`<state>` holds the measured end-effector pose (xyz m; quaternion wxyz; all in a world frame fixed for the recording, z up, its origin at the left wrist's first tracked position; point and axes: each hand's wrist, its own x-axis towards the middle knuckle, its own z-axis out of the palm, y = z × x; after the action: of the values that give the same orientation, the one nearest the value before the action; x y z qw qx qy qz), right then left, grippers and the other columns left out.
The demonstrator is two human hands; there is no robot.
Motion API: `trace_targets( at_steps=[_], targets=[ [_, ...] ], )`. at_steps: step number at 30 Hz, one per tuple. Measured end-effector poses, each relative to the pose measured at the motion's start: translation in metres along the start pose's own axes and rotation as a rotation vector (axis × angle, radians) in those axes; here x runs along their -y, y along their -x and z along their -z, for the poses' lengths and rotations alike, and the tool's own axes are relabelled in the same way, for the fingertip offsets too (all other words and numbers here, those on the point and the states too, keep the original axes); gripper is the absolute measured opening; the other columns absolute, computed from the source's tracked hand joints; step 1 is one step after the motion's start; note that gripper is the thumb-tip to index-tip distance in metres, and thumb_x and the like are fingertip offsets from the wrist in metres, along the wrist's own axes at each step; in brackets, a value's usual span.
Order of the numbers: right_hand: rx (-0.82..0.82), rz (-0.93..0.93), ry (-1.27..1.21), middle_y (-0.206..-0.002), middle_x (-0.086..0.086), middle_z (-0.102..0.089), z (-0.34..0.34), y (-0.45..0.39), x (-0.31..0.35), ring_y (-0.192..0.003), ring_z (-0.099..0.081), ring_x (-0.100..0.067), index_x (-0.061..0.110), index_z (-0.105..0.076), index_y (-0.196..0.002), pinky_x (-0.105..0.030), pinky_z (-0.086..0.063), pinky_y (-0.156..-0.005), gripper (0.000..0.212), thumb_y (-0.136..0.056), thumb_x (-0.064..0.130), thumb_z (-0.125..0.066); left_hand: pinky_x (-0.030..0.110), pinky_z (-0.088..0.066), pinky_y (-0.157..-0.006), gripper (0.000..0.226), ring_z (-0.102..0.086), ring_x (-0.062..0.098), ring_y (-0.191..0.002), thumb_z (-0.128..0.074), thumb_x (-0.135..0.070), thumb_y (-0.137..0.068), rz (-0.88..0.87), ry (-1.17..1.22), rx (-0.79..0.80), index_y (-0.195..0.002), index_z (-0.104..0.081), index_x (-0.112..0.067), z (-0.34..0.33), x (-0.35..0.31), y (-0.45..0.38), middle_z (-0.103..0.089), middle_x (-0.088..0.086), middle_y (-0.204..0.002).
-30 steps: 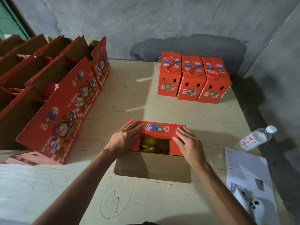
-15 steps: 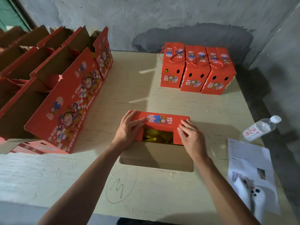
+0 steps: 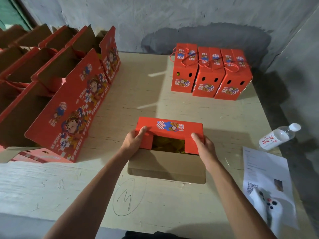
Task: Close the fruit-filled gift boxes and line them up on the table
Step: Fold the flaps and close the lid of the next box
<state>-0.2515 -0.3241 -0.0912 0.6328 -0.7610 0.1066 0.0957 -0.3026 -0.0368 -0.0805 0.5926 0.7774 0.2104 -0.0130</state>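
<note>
On the pale wooden table (image 3: 172, 104), my left hand (image 3: 133, 141) and right hand (image 3: 203, 146) grip the red cardboard fruit box (image 3: 170, 129), its brown flap (image 3: 165, 165) open.

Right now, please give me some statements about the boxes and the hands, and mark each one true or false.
1. Three closed boxes stand side by side at the far end of the table. True.
2. The box in front is fully closed. False: a gap shows yellow fruit.
3. Only one hand touches it. False: the left hand and the right hand both hold it.
4. A water bottle lies on the right. True.
</note>
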Motion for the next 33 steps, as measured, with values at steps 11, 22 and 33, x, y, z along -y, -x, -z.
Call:
trace_targets(
  at_steps=[11, 22, 33],
  targets=[
    [-0.027, -0.093, -0.02, -0.093, -0.006, -0.077, -0.002, -0.007, 0.006, -0.08, -0.073, -0.019, 0.019, -0.075, -0.095, -0.024, -0.057, -0.06, 0.018, -0.096, 0.036, -0.071, 0.026, -0.055, -0.059, 0.035, -0.069, 0.011, -0.071, -0.067, -0.05, -0.096, 0.006, -0.015, -0.05, -0.092, -0.073, -0.015, 0.004, 0.0, -0.004, -0.073, -0.002, -0.081],
    [-0.05, 0.101, 0.211, -0.104, 0.016, -0.074, 0.008, 0.023, 0.004, -0.092, -0.07, -0.003, 0.035, -0.066, -0.123, -0.022, -0.052, -0.074, 0.025, -0.1, 0.045, -0.061, 0.016, -0.053, -0.079, 0.073, -0.065, 0.002, -0.102, -0.073, -0.041, -0.093, -0.121, -0.148, -0.151, -0.154, -0.036, -0.024, 0.003, 0.006, 0.026, -0.056, -0.004, -0.14],
    [-0.085, 0.169, 0.556, -0.131, -0.012, -0.068, 0.001, 0.034, 0.007, -0.116, -0.065, -0.034, 0.015, -0.045, -0.152, -0.044, -0.053, -0.094, 0.054, -0.106, 0.042, -0.05, 0.048, -0.046, -0.104, 0.095, -0.035, 0.038, -0.144, -0.071, -0.027, -0.082, -0.081, -0.647, -0.192, -0.159, -0.016, -0.013, -0.035, -0.025, 0.042, -0.029, 0.018, -0.159]
  ],
)
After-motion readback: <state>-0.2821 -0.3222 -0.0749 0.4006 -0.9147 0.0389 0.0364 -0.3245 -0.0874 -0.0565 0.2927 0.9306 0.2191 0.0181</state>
